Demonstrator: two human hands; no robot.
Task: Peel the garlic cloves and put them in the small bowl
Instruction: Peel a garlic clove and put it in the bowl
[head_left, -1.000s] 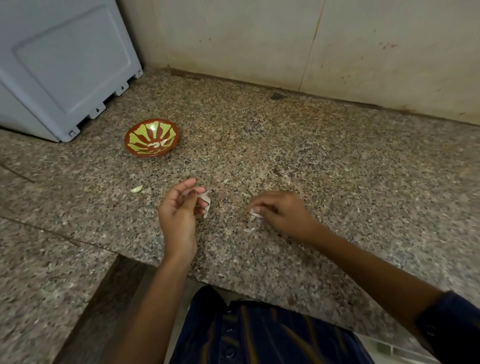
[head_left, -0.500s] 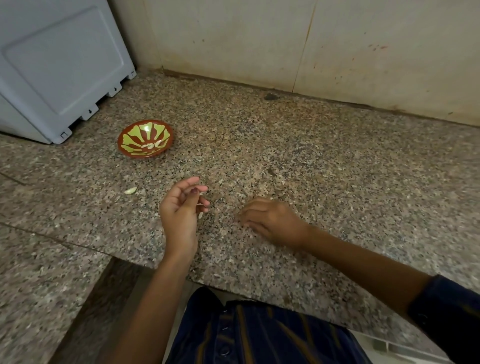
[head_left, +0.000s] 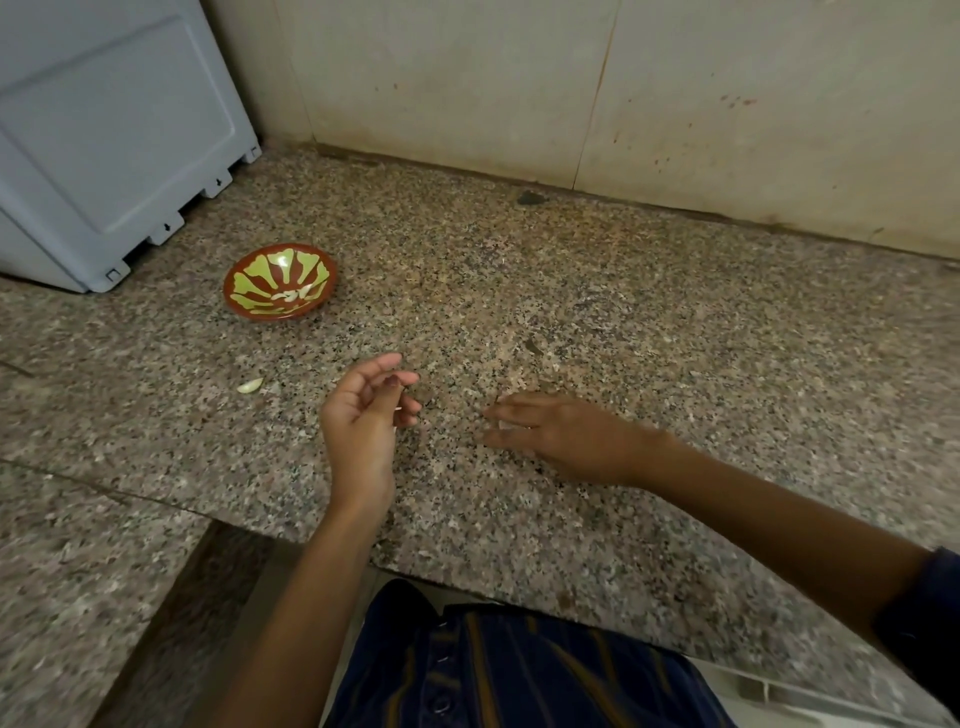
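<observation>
A small red bowl with yellow-green petals (head_left: 244, 301) sits at the back left of the granite counter, with a few pale peeled cloves (head_left: 291, 296) inside. One loose garlic clove (head_left: 250, 385) lies on the counter in front of the bowl. My left hand (head_left: 363, 415) hovers right of that clove, palm turned inward, fingers curled round a garlic clove of which only a white sliver (head_left: 397, 409) shows. My right hand (head_left: 550, 428) lies flat on the counter with straight fingers pointing left, touching a pale scrap of skin (head_left: 504, 424).
A blue-grey plastic box (head_left: 104, 156) stands at the back left, close behind the bowl. A tiled wall (head_left: 571, 88) closes the back. The counter's front edge (head_left: 467, 587) runs just before my body, and a lower slab (head_left: 78, 571) lies at the left.
My right hand has flattened from a pinch and slid onto the skin scraps. The white piece in my left hand has sunk deeper between the fingers. The camera has shifted slightly.
</observation>
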